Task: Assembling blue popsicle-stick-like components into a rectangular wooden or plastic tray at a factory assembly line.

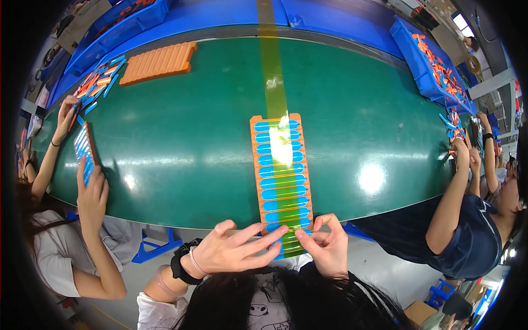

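An orange ribbed tray (pixel 308 192) stands lengthwise before me, with blue rounded strips (pixel 270 194) lying across its grooves. Clear yellow tape (pixel 273 71) runs from the table's far side over the middle of these strips and bends down past the tray's near end. My left hand (pixel 234 250) is open, fingers stretched from the left, one fingertip touching the tape at that end. On the other side, my right hand (pixel 325 245) has curled fingers, and its thumb presses at the tape's edge; what lies under the thumb is hidden.
A second orange tray (pixel 157 63) lies at the far left of the green table (pixel 341 82). Blue bins with orange pieces (pixel 434 66) stand at both far corners. Co-workers' hands (pixel 92 192) handle strips at the left and right, near loose piles.
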Tool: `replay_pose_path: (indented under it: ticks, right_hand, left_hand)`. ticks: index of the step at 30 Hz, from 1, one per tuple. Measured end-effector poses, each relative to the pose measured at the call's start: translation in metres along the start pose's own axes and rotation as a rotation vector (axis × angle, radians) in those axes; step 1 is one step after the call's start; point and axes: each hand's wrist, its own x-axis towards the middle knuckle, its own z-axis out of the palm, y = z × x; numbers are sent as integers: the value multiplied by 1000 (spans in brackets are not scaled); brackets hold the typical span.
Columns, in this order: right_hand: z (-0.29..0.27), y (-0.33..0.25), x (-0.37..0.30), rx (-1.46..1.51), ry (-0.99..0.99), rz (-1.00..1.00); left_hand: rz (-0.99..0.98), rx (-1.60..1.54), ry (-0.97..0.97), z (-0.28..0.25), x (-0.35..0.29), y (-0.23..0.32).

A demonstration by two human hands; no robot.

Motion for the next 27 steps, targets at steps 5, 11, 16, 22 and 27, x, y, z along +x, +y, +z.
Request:
replay_pose_path:
  ticks: [5, 11, 16, 22, 27]
  right_hand:
    - [-10, -13, 1, -190, -32, -12]
    - [-16, -55, 9, -284, -26, -354]
    - [7, -74, 15, -633, -351, -196]
    - [21, -76, 19, -824, -381, -287]
    - [23, -76, 14, -869, -361, -303]
  left_hand:
    - [39, -7, -59, -4, 3, -2]
    - [153, 96, -116, -12, 15, 6]
    - [269, 180, -107, -21, 28, 10]
    - [266, -39, -241, -32, 44, 0]
    - [-509, -590, 226, -20, 89, -70]
